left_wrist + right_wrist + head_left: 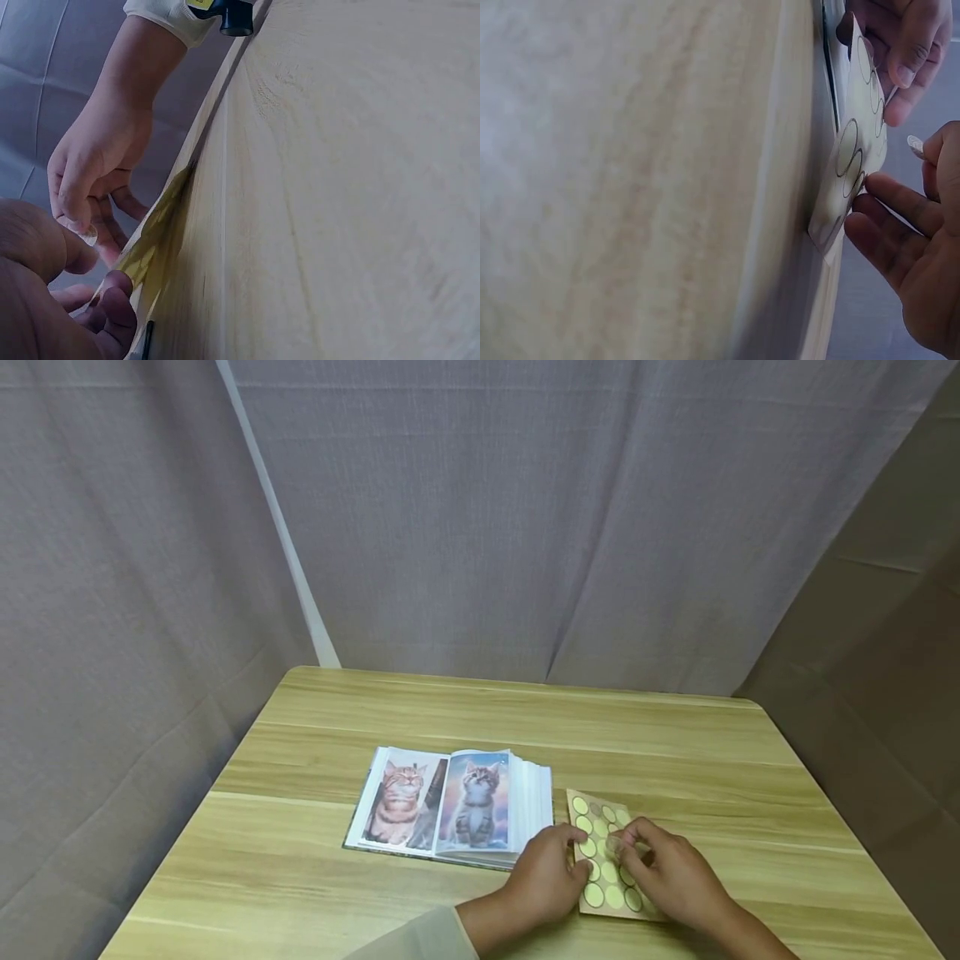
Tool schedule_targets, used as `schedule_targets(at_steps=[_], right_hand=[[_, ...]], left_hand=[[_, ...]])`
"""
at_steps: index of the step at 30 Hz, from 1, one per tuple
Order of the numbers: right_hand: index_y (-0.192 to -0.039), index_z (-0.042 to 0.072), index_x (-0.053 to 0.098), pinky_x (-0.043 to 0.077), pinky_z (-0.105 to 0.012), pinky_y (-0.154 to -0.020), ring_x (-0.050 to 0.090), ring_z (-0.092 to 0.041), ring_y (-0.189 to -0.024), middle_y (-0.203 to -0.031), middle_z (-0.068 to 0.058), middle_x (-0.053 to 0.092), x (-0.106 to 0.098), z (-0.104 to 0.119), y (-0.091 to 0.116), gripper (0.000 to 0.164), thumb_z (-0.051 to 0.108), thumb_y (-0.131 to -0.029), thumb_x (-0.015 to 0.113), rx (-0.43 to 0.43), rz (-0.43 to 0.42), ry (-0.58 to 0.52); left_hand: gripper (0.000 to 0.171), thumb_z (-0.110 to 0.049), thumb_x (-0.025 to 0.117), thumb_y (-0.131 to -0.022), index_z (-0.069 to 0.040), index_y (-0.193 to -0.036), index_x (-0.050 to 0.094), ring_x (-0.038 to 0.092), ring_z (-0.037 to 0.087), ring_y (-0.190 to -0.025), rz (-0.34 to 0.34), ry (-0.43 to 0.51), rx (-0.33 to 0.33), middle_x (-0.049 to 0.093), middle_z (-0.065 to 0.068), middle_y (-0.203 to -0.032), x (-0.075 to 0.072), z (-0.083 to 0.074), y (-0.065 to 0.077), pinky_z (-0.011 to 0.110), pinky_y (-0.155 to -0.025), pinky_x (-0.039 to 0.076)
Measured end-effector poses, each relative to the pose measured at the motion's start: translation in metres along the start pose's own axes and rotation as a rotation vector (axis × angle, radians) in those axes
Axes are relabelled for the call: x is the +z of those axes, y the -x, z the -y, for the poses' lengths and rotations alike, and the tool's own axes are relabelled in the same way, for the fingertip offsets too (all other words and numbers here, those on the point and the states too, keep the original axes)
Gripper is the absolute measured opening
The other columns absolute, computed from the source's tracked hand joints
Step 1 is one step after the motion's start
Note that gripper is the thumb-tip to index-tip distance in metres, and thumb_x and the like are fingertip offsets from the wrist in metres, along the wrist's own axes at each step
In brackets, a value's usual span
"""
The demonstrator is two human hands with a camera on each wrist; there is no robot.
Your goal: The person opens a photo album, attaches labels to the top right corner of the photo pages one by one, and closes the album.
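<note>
A sheet of round yellow stickers (592,896) is raised at a tilt over the right front part of the table. My left hand (550,872) grips its left edge, with the thumb on the front face and the other fingers behind. In the head view, my right hand (675,872) is over the sheet's right side. At its thumb sits a small round sticker (915,146), pale and lifted off the sheet. In the right wrist view, other right fingertips (875,182) are at the sheet's edge.
Just left of the sheet lies an open photo album (442,802), showing two cat pictures. Its loose pages fan out on the right, close to my left hand. Grey curtains (450,527) hang behind and beside the wooden table (300,893).
</note>
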State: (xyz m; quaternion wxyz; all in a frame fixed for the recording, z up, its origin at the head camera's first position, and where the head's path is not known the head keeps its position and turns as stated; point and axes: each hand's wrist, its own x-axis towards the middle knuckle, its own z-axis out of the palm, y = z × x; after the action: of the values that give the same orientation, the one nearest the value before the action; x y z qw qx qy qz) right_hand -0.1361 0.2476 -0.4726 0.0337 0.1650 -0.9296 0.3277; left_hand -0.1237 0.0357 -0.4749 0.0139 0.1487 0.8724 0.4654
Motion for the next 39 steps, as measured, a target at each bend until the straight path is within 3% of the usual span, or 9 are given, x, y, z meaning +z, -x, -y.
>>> schedule_targets(at_steps=[3, 6, 10, 21, 26, 32, 35, 39], right_hand=[[-0.094, 0.022, 0.060, 0.042, -0.025, -0.046, 0.055, -0.002, -0.053, -0.077, 0.012, 0.067, 0.001, 0.000, -0.001, 0.011, 0.026, -0.101, 0.068, 0.017, 0.024, 0.007], [-0.095, 0.021, 0.061, 0.043, -0.026, -0.049, 0.057, -0.001, -0.056, -0.073, 0.013, 0.065, 0.001, -0.001, -0.001, 0.011, 0.027, -0.101, 0.068, 0.031, 0.029, 0.018], [-0.097, 0.019, 0.062, 0.041, -0.026, -0.047, 0.054, -0.003, -0.052, -0.070, 0.012, 0.063, 0.001, -0.003, -0.001, 0.014, 0.031, -0.102, 0.066, 0.059, 0.053, 0.018], [-0.098, 0.019, 0.063, 0.038, -0.025, -0.043, 0.046, -0.005, -0.044, -0.061, 0.015, 0.054, 0.000, -0.006, -0.001, 0.017, 0.035, -0.103, 0.063, 0.052, 0.066, 0.032], [-0.098, 0.019, 0.063, 0.038, -0.025, -0.043, 0.047, -0.005, -0.044, -0.062, 0.014, 0.056, 0.000, -0.004, -0.002, 0.014, 0.032, -0.103, 0.064, 0.052, 0.063, 0.031], [-0.097, 0.021, 0.063, 0.042, -0.026, -0.047, 0.053, -0.002, -0.052, -0.077, 0.010, 0.066, -0.001, -0.002, -0.003, 0.012, 0.031, -0.102, 0.066, 0.043, 0.027, 0.038], [-0.098, 0.021, 0.064, 0.042, -0.026, -0.049, 0.055, -0.001, -0.056, -0.084, 0.009, 0.068, -0.001, -0.001, -0.004, 0.013, 0.033, -0.102, 0.066, 0.047, 0.016, 0.047], [-0.097, 0.022, 0.064, 0.041, -0.026, -0.048, 0.052, -0.003, -0.052, -0.075, 0.011, 0.063, -0.001, 0.000, -0.006, 0.014, 0.035, -0.102, 0.065, 0.048, 0.008, 0.065]], left_hand=[[0.033, -0.011, 0.075, -0.091, -0.004, -0.123, 0.069, 0.059, 0.017, -0.121, 0.005, -0.011, -0.009, 0.066, 0.008, -0.123, 0.000, -0.001, 0.000, 0.033, -0.104, 0.047], [0.036, -0.008, 0.074, -0.090, -0.001, -0.124, 0.067, 0.063, 0.007, -0.097, -0.001, 0.024, 0.004, 0.060, 0.013, -0.129, 0.000, -0.001, 0.001, 0.026, -0.090, 0.052], [0.037, -0.004, 0.073, -0.088, 0.001, -0.124, 0.066, 0.049, -0.004, -0.068, -0.017, 0.089, 0.029, 0.054, 0.015, -0.131, 0.000, 0.000, 0.002, 0.017, -0.067, 0.047], [0.031, -0.003, 0.072, -0.087, -0.006, -0.117, 0.067, 0.050, -0.003, -0.071, 0.014, 0.101, 0.049, 0.056, 0.008, -0.119, 0.000, -0.002, 0.007, 0.017, -0.065, 0.047], [0.027, -0.007, 0.070, -0.089, -0.008, -0.116, 0.069, 0.048, -0.004, -0.075, 0.090, 0.011, 0.120, 0.060, -0.001, -0.107, -0.009, -0.003, 0.011, 0.016, -0.069, 0.045], [0.021, -0.011, 0.066, -0.094, -0.012, -0.114, 0.070, 0.046, -0.006, -0.073, 0.140, -0.158, 0.243, 0.063, -0.008, -0.105, -0.037, -0.006, 0.020, 0.013, -0.069, 0.044], [0.019, -0.015, 0.066, -0.097, -0.015, -0.116, 0.069, 0.047, -0.008, -0.071, 0.125, -0.225, 0.301, 0.063, -0.007, -0.106, -0.053, -0.004, 0.024, 0.012, -0.065, 0.042], [0.019, -0.019, 0.065, -0.099, -0.018, -0.117, 0.068, 0.058, -0.002, -0.086, 0.063, -0.330, 0.368, 0.065, -0.007, -0.114, -0.075, 0.002, 0.030, 0.017, -0.075, 0.048]])
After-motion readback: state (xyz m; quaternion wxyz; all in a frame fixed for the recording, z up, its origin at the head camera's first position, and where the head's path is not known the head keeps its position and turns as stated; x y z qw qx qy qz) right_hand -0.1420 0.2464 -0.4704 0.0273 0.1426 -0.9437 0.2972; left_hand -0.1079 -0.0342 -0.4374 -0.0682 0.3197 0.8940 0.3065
